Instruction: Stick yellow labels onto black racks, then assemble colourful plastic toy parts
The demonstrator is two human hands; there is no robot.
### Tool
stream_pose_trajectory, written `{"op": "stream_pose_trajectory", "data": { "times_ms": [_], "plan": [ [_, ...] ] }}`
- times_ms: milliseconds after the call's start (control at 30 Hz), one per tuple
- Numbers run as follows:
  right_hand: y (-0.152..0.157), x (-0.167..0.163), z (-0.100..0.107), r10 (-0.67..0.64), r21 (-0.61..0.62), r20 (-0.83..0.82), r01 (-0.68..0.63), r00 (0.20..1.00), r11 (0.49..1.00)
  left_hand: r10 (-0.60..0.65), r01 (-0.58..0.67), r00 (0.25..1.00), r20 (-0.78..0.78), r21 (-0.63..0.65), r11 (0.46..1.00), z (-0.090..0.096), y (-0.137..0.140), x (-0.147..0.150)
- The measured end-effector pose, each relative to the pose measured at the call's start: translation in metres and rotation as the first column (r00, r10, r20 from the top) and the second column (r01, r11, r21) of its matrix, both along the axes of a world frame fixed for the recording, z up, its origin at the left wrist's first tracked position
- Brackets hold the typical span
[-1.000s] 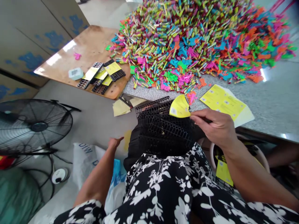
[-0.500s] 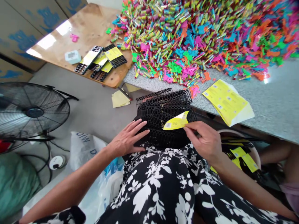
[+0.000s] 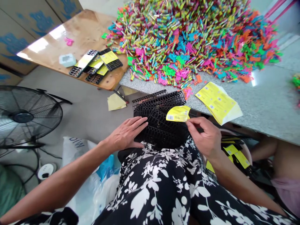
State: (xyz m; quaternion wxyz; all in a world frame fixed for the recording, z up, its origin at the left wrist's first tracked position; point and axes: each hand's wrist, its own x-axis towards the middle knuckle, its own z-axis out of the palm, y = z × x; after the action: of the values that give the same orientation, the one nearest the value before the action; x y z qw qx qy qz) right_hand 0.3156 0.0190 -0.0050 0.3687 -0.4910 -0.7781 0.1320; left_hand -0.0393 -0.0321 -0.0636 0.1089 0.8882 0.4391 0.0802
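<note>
Several black plastic grid trays (image 3: pixel 157 120) lie stacked on my lap against the counter's edge. My left hand (image 3: pixel 127 132) rests with fingers stretched out over the left side of the stack. Between thumb and fingertips of my right hand (image 3: pixel 205 134) a yellow label card (image 3: pixel 178 113) is pinched by its right-hand end, held above the trays and slightly curved. A stack of yellow printed label sheets (image 3: pixel 217 103) lies on the counter, beyond my right hand.
A big heap of colourful plastic toy pieces (image 3: pixel 173 40) covers the grey counter (image 3: pixel 260 103). Trays with yellow labels (image 3: pixel 110 59) and a small white device (image 3: pixel 67 60) sit on the wooden table (image 3: pixel 93 28). A fan (image 3: pixel 22 117) stands left. At right, a person's arm (image 3: pixel 263 148) is near a bin (image 3: pixel 248 150).
The yellow card has turned its printed face more toward me and shifted slightly up. My left hand stays spread on the trays. The whole view has swung a little to the right.
</note>
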Motion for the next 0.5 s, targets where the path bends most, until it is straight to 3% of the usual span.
{"op": "stream_pose_trajectory", "data": {
  "times_ms": [100,300,500],
  "plan": [
    [0.002,0.001,0.003,-0.017,0.022,-0.004,0.018,1.000,1.000,-0.001,0.001,1.000,-0.017,0.004,1.000,-0.002,0.004,0.001],
    [0.005,0.005,0.005,-0.061,0.039,0.003,0.061,0.998,0.997,0.124,-0.128,0.991,0.052,0.092,0.987,0.000,0.013,0.009],
    [0.004,-0.001,0.005,-0.012,0.103,0.037,0.008,0.999,0.995,0.198,-0.209,0.972,0.129,0.084,0.974,0.005,0.028,0.032]
  ]
}}
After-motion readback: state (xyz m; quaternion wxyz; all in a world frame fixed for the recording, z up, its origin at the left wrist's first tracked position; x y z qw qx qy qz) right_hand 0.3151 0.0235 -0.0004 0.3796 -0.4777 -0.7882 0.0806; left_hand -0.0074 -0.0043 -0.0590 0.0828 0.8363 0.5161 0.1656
